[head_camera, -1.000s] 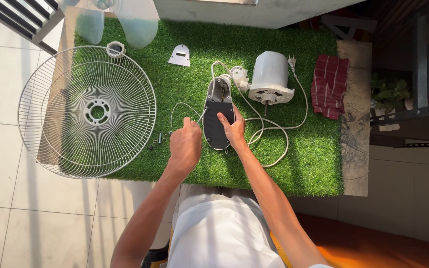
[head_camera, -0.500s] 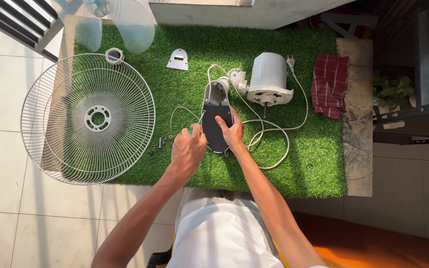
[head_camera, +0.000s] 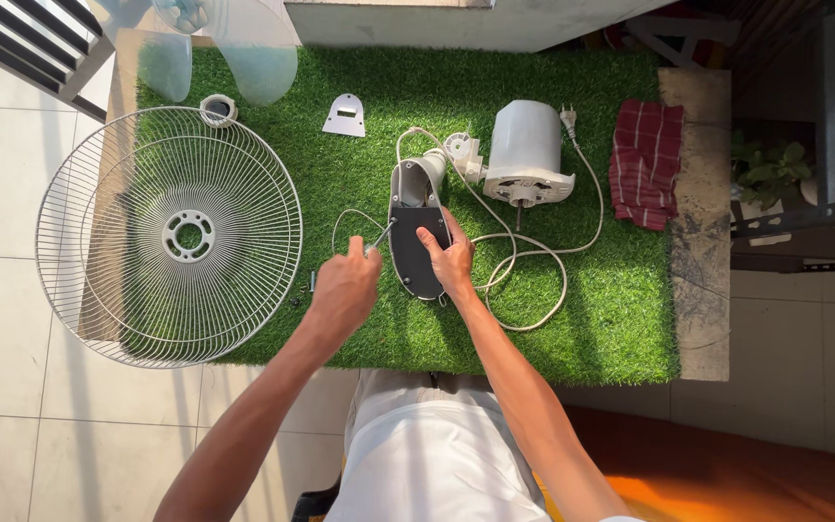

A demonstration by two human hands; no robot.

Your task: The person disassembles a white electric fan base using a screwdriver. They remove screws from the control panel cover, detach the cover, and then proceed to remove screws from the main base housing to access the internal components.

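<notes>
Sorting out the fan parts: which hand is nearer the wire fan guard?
Left. The left hand is just right of the wire fan guard's rim; the right hand rests farther right, on the dark housing.

A green artificial grass mat [head_camera: 572,329] covers the tiled floor [head_camera: 12,387]. On the mat lie a wire fan guard [head_camera: 168,237] overhanging its left edge, a small white bracket [head_camera: 344,116] near the far edge, a white motor housing [head_camera: 527,155] with coiled cord [head_camera: 533,253], a dark oval base cover [head_camera: 416,253] at centre, and a red checked cloth [head_camera: 646,162] at the right edge.

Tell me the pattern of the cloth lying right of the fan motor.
The cloth is red with a checked pattern, seen in the head view.
</notes>
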